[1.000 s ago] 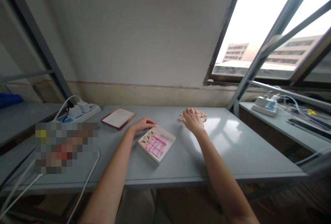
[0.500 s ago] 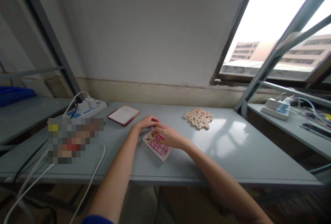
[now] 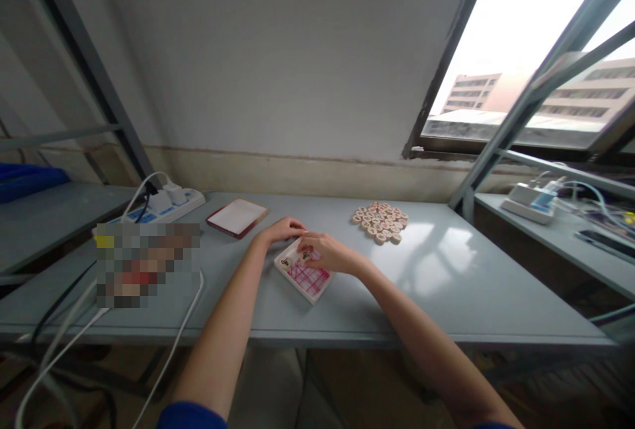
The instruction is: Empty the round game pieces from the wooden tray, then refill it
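A shallow white box (image 3: 310,287) with pink lines drawn inside lies turned at an angle on the grey desk. Dark characters show on pale pieces in its left corner. Over the box, my right hand (image 3: 322,252) has its fingers closed on a pale piece (image 3: 305,256) with dark marking. My left hand (image 3: 286,228) rests at the box's far edge, fingers bent; its fingertips are partly hidden, and what they hold, if anything, cannot be made out. Round wooden discs (image 3: 380,221) with markings lie in a cluster to the right.
A red-edged lid or tray (image 3: 238,217) with a white face lies at the back left. Farther left are a power strip (image 3: 171,209), white cables (image 3: 191,310) and a blurred-out patch. Metal frame posts stand at both sides of the desk.
My right hand has shifted slightly right over the box, along with a pale piece. More of the pink lines show. My left hand has hardly moved.
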The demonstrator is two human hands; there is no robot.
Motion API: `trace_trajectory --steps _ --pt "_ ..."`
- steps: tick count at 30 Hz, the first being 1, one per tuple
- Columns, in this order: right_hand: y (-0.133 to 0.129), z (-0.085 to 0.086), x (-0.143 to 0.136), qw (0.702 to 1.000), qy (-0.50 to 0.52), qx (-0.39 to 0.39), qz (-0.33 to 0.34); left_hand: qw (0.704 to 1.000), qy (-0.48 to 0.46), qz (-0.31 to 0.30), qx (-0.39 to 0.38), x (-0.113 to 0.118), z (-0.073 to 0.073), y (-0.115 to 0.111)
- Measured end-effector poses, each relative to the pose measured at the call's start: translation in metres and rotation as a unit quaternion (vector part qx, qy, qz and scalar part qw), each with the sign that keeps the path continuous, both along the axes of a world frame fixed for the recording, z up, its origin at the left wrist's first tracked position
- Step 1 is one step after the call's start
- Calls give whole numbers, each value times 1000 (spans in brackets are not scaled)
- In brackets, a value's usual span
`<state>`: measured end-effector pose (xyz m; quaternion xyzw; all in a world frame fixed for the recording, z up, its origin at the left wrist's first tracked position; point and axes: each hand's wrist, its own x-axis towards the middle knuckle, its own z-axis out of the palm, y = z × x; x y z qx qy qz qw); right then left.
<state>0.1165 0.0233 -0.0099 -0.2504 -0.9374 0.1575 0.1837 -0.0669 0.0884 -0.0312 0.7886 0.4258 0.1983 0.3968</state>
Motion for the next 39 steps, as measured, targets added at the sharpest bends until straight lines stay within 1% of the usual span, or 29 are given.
trace_trajectory --steps 2,5,8,10,12,14,17,19,20,21,23,26,27,29,31,33,36,39 --pt "1 3 3 1000 7 -15 6 1000 -5 2 0 0 0 0" --pt "6 12 13 999 25 -20 -14 1000 -14 -2 -10 1 -1 0" --pt "15 21 31 995 70 11 -75 1000 -18 5 -14 1 -2 0" --pt "25 22 48 986 73 40 -143 1000 -18 13 -16 1 -2 0" --pt "35 17 66 977 25 53 -207 999 -21 18 -21 1 -3 0" --pt "44 9 84 967 -47 53 -244 999 -25 22 -27 1 -3 -1" --pt "53 2 107 953 -101 80 -274 999 -26 26 -36 1 -1 -3" --pt "55 3 116 949 -104 93 -284 999 -25 24 -35 1 0 -3" --pt "54 5 116 951 -100 91 -278 999 -24 24 -33 1 0 -3" --pt "52 7 114 956 -87 87 -265 999 -24 24 -31 2 0 -3" --pt "46 12 100 971 -43 79 -221 999 -21 23 -28 2 0 -3" --pt "30 15 63 991 4 53 -124 999 -17 17 -25 1 0 -2" --pt "24 14 49 995 4 48 -89 1000 -17 12 -22 1 -1 -1" --pt "13 9 25 997 -13 56 -52 1000 -18 4 -15 0 -3 0" --pt "5 2 8 995 -41 81 -47 1000 -19 -3 -8 -1 -4 2" --pt "1 -3 0 991 -62 107 -53 1000 -20 -6 -6 -1 -5 2" --pt "2 -6 -1 988 -68 126 -63 1000 -23 -7 -12 -1 -4 1" --pt "6 -6 2 990 -60 114 -59 1000 -21 -4 -16 1 -1 -1"
